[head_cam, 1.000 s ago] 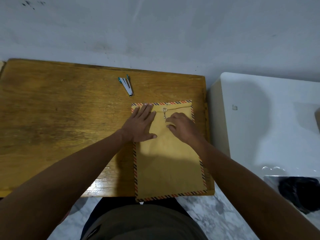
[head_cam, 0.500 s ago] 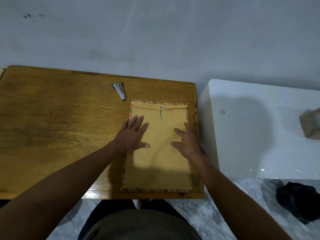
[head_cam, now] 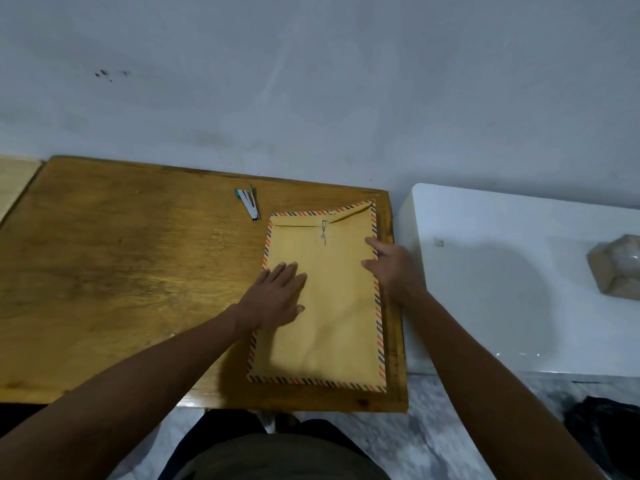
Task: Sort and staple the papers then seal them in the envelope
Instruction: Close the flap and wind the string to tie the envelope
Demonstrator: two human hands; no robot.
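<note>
The envelope [head_cam: 322, 299] lies flat near the table [head_cam: 121, 271] right edge. The left hand [head_cam: 277, 299] presses it with straight fingers; the right hand [head_cam: 391, 268] rests loosely spread on its right border — neither grips anything. A rightward nudge could slide it off. Open room lies left, beyond the stapler [head_cam: 250, 203].

One view only: head-worn wide-angle camera, looking forward and steeply down from above the person's lap. Close over the wooden counter [head_cam: 104, 289]; wall [head_cam: 311, 81] fills the upper frame.
</note>
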